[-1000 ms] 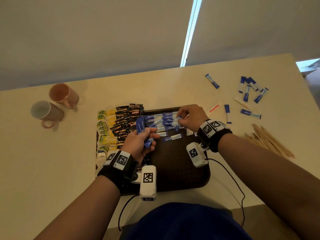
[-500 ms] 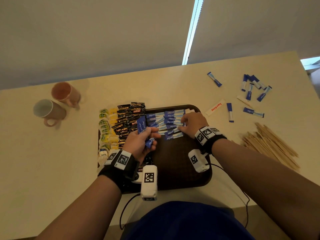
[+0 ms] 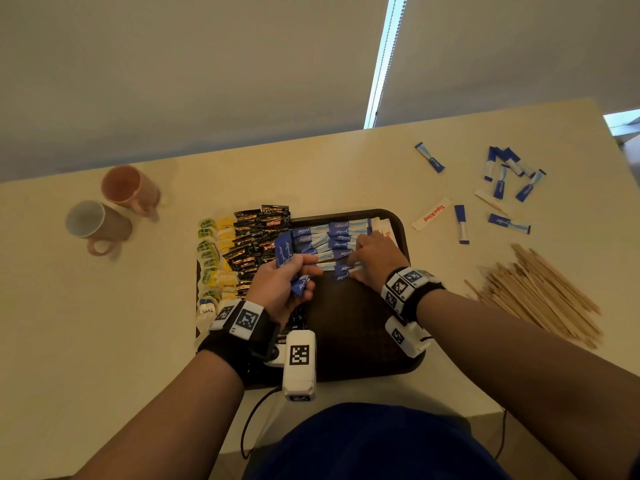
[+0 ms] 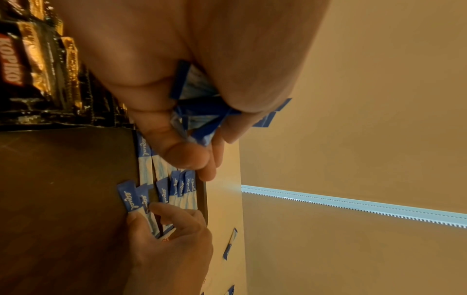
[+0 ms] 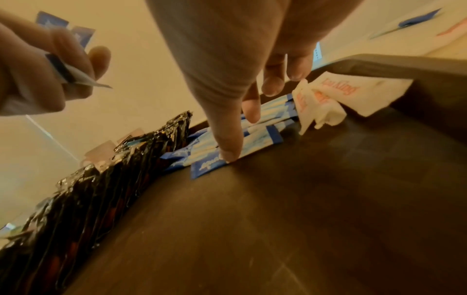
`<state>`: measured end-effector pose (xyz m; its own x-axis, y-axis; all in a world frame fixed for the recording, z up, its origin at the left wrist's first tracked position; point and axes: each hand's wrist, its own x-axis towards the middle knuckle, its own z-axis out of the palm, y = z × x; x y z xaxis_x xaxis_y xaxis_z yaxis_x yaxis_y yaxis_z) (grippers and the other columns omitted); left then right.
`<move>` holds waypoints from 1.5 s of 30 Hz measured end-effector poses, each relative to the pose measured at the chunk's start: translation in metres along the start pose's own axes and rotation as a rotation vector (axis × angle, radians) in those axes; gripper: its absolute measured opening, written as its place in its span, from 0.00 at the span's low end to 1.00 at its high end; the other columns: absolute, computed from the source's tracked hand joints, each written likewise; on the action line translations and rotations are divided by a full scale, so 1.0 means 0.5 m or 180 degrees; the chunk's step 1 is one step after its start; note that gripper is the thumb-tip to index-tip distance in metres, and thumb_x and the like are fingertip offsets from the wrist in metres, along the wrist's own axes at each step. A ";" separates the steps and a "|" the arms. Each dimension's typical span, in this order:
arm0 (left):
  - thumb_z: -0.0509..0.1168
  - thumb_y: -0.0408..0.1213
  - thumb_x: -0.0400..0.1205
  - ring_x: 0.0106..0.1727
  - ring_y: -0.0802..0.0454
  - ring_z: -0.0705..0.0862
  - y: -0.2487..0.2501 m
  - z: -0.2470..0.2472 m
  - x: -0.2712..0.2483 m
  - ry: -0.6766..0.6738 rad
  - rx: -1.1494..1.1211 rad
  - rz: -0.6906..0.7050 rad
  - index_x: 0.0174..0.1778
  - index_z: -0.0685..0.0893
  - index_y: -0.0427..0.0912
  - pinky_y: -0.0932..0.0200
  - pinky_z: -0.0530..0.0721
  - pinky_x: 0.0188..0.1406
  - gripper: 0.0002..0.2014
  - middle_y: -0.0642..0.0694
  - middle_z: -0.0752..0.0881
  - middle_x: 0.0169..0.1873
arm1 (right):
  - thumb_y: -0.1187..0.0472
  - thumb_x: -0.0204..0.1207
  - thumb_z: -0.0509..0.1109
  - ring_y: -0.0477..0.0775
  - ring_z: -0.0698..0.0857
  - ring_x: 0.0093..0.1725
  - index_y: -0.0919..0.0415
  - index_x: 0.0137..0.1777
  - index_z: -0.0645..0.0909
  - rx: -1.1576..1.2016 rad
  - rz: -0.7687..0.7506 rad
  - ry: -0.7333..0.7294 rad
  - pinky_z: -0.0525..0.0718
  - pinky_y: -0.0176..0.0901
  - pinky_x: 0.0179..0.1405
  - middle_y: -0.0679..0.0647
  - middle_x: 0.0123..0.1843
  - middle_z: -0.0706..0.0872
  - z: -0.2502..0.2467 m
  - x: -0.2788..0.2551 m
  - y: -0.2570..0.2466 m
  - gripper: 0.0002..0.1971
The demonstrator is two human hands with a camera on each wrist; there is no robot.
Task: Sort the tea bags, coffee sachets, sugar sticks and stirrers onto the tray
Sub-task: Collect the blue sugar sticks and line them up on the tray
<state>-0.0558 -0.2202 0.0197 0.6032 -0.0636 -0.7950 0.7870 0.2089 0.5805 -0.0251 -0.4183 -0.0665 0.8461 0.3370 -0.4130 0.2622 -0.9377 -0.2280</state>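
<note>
A dark brown tray [image 3: 360,341] holds yellow tea bags [image 3: 214,258] at its left, black coffee sachets [image 3: 256,240] beside them, and rows of blue sugar sticks [image 3: 332,237] at the back. My left hand [image 3: 277,282] grips a bundle of blue sugar sticks [image 4: 199,111] above the tray. My right hand [image 3: 374,258] lies on the rows with straight fingers, its thumb [image 5: 227,147] pressing the nearest stick [image 5: 209,165] flat. White sachets with red print [image 5: 326,99] sit in the tray's back right corner.
Loose blue sugar sticks [image 3: 509,174] and a white sachet [image 3: 433,214] lie on the table right of the tray. A pile of wooden stirrers [image 3: 540,292] is further right. Two mugs [image 3: 110,209] stand at the left. The tray's front half is bare.
My right hand has come down from the tray's back edge onto the rows of sticks and now presses them flat. The left hand keeps its bundle in about the same place.
</note>
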 end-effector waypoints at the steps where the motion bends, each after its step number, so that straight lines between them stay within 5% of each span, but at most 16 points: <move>1: 0.58 0.39 0.90 0.31 0.52 0.82 0.000 0.000 0.001 0.0005 0.0001 -0.0003 0.55 0.86 0.35 0.63 0.81 0.25 0.14 0.43 0.89 0.38 | 0.46 0.78 0.72 0.56 0.73 0.63 0.45 0.63 0.85 0.0007 0.0051 0.0016 0.73 0.50 0.65 0.51 0.60 0.79 0.001 -0.001 0.004 0.15; 10: 0.58 0.40 0.90 0.32 0.52 0.82 -0.005 -0.001 0.002 -0.0162 0.0037 -0.0080 0.61 0.85 0.34 0.63 0.82 0.27 0.15 0.43 0.89 0.40 | 0.48 0.79 0.71 0.55 0.76 0.61 0.52 0.62 0.86 0.0298 0.0131 0.0167 0.75 0.49 0.62 0.53 0.58 0.81 -0.008 0.014 0.003 0.15; 14: 0.59 0.41 0.89 0.32 0.51 0.82 -0.004 -0.003 -0.001 -0.0396 0.0150 -0.0165 0.58 0.85 0.35 0.63 0.82 0.27 0.14 0.41 0.89 0.43 | 0.49 0.79 0.72 0.46 0.80 0.45 0.53 0.50 0.89 0.1821 -0.0247 0.0769 0.79 0.44 0.48 0.47 0.46 0.86 -0.062 0.011 -0.034 0.09; 17: 0.60 0.41 0.89 0.31 0.51 0.82 -0.007 0.001 -0.003 -0.0580 0.0282 -0.0359 0.58 0.84 0.34 0.63 0.82 0.25 0.14 0.39 0.90 0.42 | 0.49 0.79 0.72 0.44 0.84 0.42 0.52 0.55 0.89 0.2702 -0.0565 0.0146 0.82 0.38 0.45 0.43 0.47 0.88 -0.115 0.015 -0.059 0.11; 21: 0.60 0.41 0.89 0.30 0.50 0.82 -0.007 0.008 -0.006 -0.0787 0.0276 -0.0427 0.58 0.83 0.32 0.63 0.81 0.23 0.14 0.36 0.90 0.44 | 0.49 0.75 0.76 0.56 0.89 0.45 0.52 0.53 0.90 0.2972 -0.0961 -0.0448 0.86 0.47 0.47 0.51 0.47 0.91 -0.126 0.018 -0.074 0.11; 27: 0.60 0.39 0.89 0.30 0.51 0.81 -0.011 0.002 -0.008 -0.0834 0.0235 -0.0363 0.60 0.83 0.32 0.63 0.80 0.24 0.14 0.36 0.89 0.45 | 0.58 0.74 0.78 0.52 0.90 0.42 0.55 0.50 0.91 0.3316 -0.0801 -0.0372 0.87 0.47 0.47 0.53 0.42 0.92 -0.121 0.012 -0.082 0.06; 34: 0.58 0.42 0.89 0.28 0.52 0.81 -0.012 0.003 -0.011 -0.0702 0.0268 -0.0144 0.62 0.82 0.32 0.63 0.78 0.23 0.17 0.36 0.90 0.44 | 0.62 0.73 0.79 0.60 0.91 0.48 0.66 0.51 0.91 0.3484 -0.0396 -0.0093 0.88 0.61 0.55 0.59 0.45 0.93 -0.130 0.013 -0.070 0.10; 38: 0.58 0.45 0.89 0.28 0.52 0.79 -0.004 0.009 -0.010 -0.0643 0.0135 -0.0042 0.61 0.82 0.33 0.64 0.76 0.22 0.18 0.38 0.90 0.42 | 0.63 0.74 0.78 0.63 0.90 0.44 0.67 0.49 0.90 0.3678 -0.0361 -0.0238 0.89 0.56 0.50 0.62 0.44 0.92 -0.139 0.014 -0.072 0.07; 42: 0.56 0.43 0.90 0.29 0.51 0.79 0.005 0.012 -0.006 -0.0614 0.0021 -0.0073 0.63 0.81 0.33 0.64 0.77 0.21 0.17 0.38 0.91 0.43 | 0.62 0.74 0.78 0.47 0.82 0.32 0.63 0.35 0.88 0.3590 -0.0090 -0.0263 0.83 0.38 0.34 0.52 0.30 0.86 -0.142 0.013 -0.079 0.08; 45: 0.53 0.40 0.91 0.29 0.51 0.80 0.008 0.009 -0.004 -0.0484 0.0067 -0.0052 0.61 0.82 0.33 0.64 0.77 0.21 0.17 0.38 0.91 0.42 | 0.65 0.76 0.76 0.60 0.89 0.43 0.73 0.45 0.87 0.4416 0.0318 -0.0100 0.90 0.50 0.46 0.67 0.44 0.90 -0.146 0.021 -0.077 0.08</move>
<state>-0.0535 -0.2236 0.0244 0.6018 -0.2142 -0.7694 0.7984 0.1864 0.5725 0.0075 -0.3849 0.0025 0.8181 0.2934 -0.4946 -0.4834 -0.1149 -0.8678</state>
